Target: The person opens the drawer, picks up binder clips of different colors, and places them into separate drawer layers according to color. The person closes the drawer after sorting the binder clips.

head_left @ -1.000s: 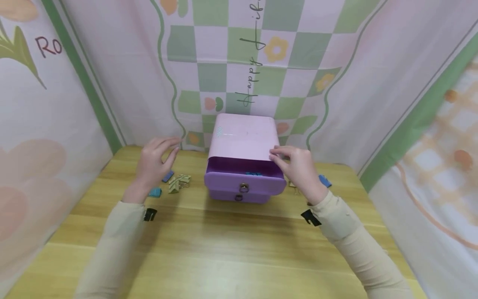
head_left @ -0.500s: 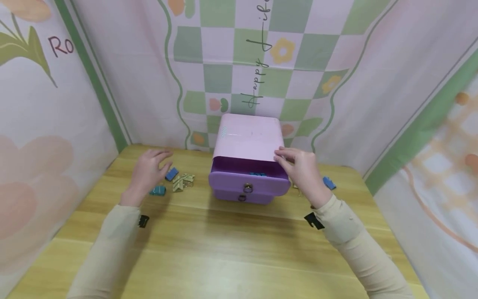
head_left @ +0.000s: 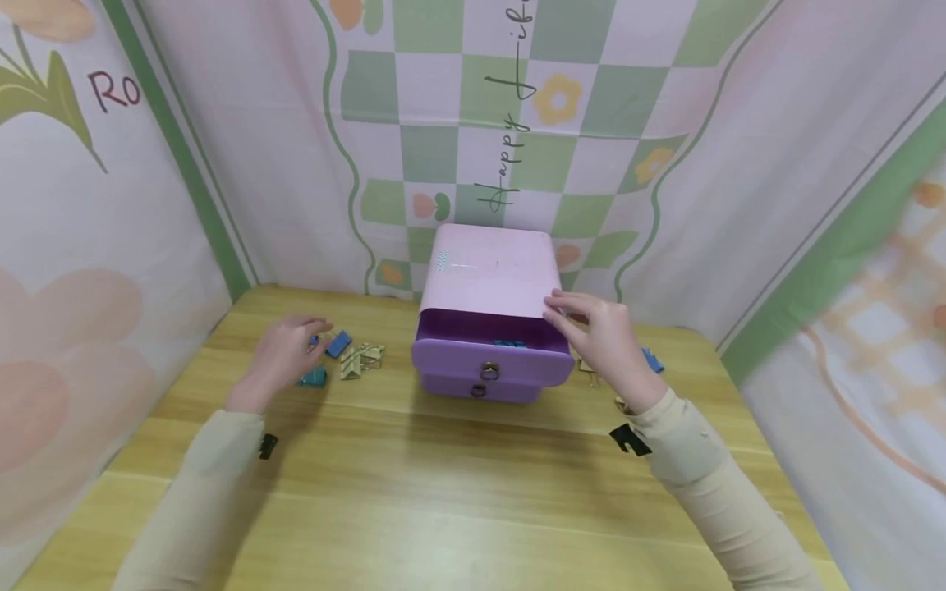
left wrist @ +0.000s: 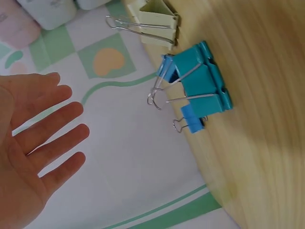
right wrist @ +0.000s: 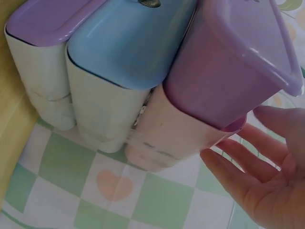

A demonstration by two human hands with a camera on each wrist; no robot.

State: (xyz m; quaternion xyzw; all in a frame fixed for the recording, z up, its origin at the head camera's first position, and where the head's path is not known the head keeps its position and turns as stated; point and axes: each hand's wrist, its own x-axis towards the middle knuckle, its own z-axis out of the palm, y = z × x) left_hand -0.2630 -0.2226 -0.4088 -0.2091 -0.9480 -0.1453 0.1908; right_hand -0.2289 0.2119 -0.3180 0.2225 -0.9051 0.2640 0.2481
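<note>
Spreads left grip, holding nothing, near loose clips; touches pink cabinet with right grip, cannot tell if pinching; seems partway, with blue clips in drawer, others left out.

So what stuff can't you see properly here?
Head view: most of the inside of the top drawer, hidden by its front.
Head view: the end of the wall writing, cut off by the top edge.
Left wrist view: part of a blue clip, hidden behind the teal clip.
</note>
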